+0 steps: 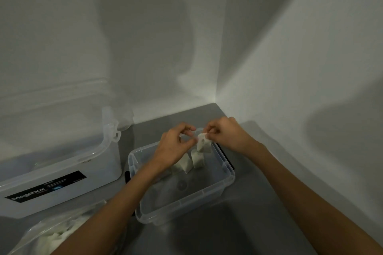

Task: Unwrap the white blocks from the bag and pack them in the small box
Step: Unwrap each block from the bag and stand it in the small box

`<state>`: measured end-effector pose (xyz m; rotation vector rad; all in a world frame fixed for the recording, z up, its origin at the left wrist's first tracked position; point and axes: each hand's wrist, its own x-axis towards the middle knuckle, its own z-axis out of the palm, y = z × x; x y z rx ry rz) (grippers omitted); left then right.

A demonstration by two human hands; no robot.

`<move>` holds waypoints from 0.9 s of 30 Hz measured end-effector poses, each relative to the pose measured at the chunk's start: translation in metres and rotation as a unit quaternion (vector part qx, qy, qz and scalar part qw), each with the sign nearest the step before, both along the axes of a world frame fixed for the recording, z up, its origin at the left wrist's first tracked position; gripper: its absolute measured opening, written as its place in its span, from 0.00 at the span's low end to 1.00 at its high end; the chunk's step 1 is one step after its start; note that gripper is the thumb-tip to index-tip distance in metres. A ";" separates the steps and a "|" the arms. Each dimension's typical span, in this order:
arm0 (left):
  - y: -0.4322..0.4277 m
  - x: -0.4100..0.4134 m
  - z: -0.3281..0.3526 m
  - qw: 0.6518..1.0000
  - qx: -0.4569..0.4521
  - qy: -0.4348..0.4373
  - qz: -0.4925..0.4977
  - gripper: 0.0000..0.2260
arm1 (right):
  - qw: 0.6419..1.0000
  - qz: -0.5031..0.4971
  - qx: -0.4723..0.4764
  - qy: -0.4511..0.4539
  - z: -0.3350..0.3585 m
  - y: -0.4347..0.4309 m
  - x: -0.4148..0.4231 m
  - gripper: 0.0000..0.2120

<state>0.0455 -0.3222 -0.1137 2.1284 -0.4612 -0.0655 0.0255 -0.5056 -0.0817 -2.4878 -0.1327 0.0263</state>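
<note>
Table (pixel 259 223): grey, set into a corner between two white walls; it carries all that follows.
Big tub (pixel 62 174): one, white with a clear lid and a black label, at the table's left edge. I take it to be no part of the packing.
Bag (pixel 51 234): one, clear plastic, at the near left corner of the table, with many white lumps inside; too many and too blurred to count.
Box (pixel 217 190): one, small and clear, mid-table. Most of its floor is bare.
Blocks in box (pixel 197 158): I count about three, standing together at the far end; my left wrist hides part of them, so there could be one more.
Block in hand (pixel 202 143): one, above the far end of the box.
Right hand (pixel 228 132): fingers pinched closed on the block's top.
Left hand (pixel 176 147): fingers nipped together on what I judge is clear wrap, barely visible.
Progress: early, I judge. A few are packed, one is mid-unwrap, and the bag holds plenty.
</note>
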 end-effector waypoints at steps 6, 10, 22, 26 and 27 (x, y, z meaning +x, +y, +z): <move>0.001 0.005 -0.018 1.000 0.021 0.012 -0.006 0.02 | 0.994 0.089 -0.065 0.016 -0.009 0.022 0.010 0.02; -0.002 0.006 -0.030 0.997 0.050 0.055 -0.008 0.03 | 0.985 0.058 -0.160 -0.019 -0.022 0.018 0.010 0.11; -0.029 0.013 -0.069 0.975 0.211 0.074 -0.002 0.04 | 0.992 0.021 -0.119 -0.040 -0.042 0.009 0.007 0.11; -0.036 0.012 -0.071 0.964 0.257 0.064 0.002 0.07 | 0.992 0.021 -0.119 -0.045 -0.042 0.008 0.005 0.10; -0.036 0.012 -0.072 0.961 0.270 0.063 -0.001 0.08 | 0.992 0.020 -0.120 -0.045 -0.043 0.008 0.006 0.10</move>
